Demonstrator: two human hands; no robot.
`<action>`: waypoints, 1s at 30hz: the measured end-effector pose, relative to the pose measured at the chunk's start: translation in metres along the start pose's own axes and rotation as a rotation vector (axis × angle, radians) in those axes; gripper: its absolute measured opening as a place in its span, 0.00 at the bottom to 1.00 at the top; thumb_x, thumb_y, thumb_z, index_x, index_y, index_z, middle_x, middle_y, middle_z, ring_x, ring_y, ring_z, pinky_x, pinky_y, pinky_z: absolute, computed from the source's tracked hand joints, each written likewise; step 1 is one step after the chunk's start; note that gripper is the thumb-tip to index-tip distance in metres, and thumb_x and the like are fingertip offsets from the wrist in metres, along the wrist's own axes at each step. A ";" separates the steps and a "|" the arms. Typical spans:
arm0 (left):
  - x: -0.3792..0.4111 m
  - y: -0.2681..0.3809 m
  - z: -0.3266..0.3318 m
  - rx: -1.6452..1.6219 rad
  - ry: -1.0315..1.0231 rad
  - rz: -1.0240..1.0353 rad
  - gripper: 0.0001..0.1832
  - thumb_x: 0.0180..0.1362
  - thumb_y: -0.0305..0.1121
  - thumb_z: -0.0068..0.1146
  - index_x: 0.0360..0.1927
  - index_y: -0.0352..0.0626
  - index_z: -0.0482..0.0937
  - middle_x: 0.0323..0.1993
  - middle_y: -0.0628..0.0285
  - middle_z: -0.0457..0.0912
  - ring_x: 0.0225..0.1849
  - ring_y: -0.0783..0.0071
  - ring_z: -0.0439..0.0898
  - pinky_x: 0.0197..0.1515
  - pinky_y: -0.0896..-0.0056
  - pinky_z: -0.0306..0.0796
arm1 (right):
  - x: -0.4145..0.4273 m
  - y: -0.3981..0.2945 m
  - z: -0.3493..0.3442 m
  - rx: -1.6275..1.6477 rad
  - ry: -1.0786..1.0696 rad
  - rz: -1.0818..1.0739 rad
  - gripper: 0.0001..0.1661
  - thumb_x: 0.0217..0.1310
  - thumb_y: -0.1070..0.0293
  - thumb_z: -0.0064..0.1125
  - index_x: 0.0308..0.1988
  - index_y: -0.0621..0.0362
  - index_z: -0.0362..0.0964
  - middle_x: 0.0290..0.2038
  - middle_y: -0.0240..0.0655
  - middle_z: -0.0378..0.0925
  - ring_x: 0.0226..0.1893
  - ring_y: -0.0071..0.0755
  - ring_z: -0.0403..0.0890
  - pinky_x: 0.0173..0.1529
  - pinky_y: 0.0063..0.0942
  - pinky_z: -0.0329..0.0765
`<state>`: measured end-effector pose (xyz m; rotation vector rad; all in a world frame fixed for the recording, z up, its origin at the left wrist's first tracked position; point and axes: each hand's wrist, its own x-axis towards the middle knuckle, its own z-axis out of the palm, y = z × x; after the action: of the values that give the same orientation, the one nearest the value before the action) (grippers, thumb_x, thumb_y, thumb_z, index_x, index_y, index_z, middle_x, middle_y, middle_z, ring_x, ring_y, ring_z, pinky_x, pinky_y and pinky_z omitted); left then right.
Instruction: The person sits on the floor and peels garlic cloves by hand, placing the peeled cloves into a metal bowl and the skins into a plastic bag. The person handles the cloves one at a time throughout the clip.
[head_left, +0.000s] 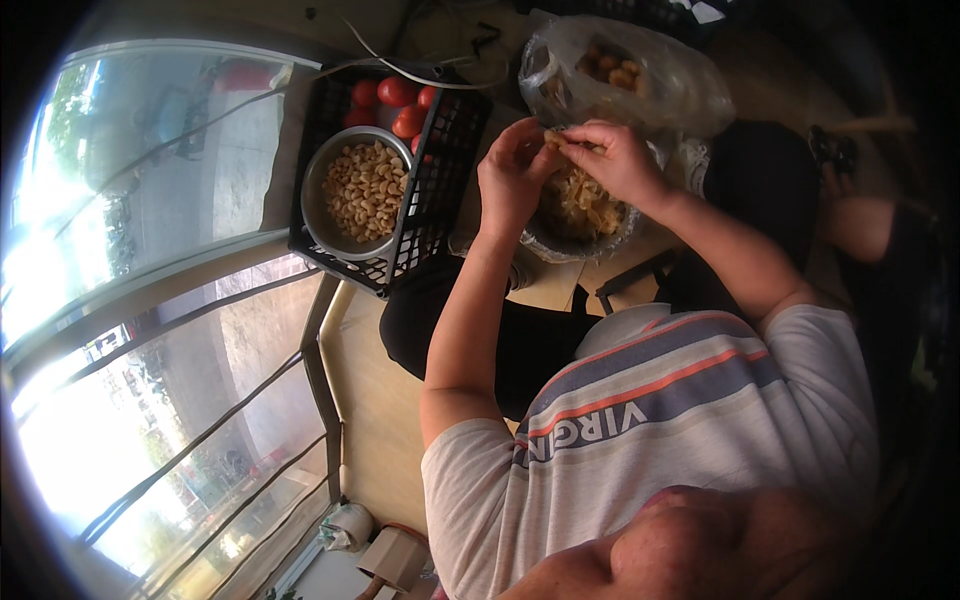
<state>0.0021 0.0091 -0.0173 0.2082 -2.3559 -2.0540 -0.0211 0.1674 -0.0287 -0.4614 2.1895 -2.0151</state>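
Observation:
My left hand (510, 172) and my right hand (619, 161) meet in front of me, fingertips pinching a small tan kernel (555, 139) between them. Directly below them is a round container (551, 244) with a clear plastic lining, partly hidden by my hands. Thin, yellowish peelings (589, 202) fill much of it. To the left, a steel bowl (309, 187) holds many pale peeled kernels (365, 191), perhaps beans or nuts. Beyond my hands lies a translucent plastic bag (675, 82) with brownish, rounded pieces (619, 71) inside.
The steel bowl rests on a black plastic crate (442, 165) that also holds several red tomatoes (397, 91). A white cable (420, 75) runs over the crate's far end. Glazed panes (165, 165) stand at the left. A person's leg (859, 225) shows at the right.

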 end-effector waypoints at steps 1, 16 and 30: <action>-0.001 0.000 0.000 -0.006 -0.014 0.031 0.12 0.50 0.24 0.59 0.39 0.32 0.76 0.28 0.63 0.80 0.30 0.81 0.77 0.35 0.80 0.72 | -0.001 0.001 0.000 -0.033 0.000 -0.017 0.10 0.54 0.73 0.59 0.38 0.66 0.75 0.32 0.39 0.79 0.33 0.25 0.79 0.38 0.22 0.75; -0.002 -0.007 0.006 -0.274 -0.113 -0.018 0.04 0.53 0.22 0.52 0.33 0.38 0.73 0.27 0.69 0.74 0.28 0.85 0.71 0.31 0.82 0.68 | -0.001 0.006 -0.001 0.214 -0.071 0.222 0.11 0.57 0.72 0.56 0.40 0.68 0.74 0.33 0.37 0.79 0.32 0.22 0.78 0.35 0.19 0.76; -0.006 0.005 0.007 0.390 -0.064 0.271 0.10 0.45 0.24 0.57 0.31 0.40 0.69 0.24 0.57 0.76 0.26 0.65 0.78 0.29 0.70 0.71 | 0.002 0.007 0.000 0.138 -0.086 0.185 0.10 0.61 0.69 0.53 0.38 0.65 0.74 0.30 0.31 0.79 0.29 0.17 0.75 0.34 0.18 0.73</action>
<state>0.0070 0.0172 -0.0125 -0.1706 -2.6288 -1.4974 -0.0238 0.1669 -0.0352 -0.3101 1.9493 -1.9916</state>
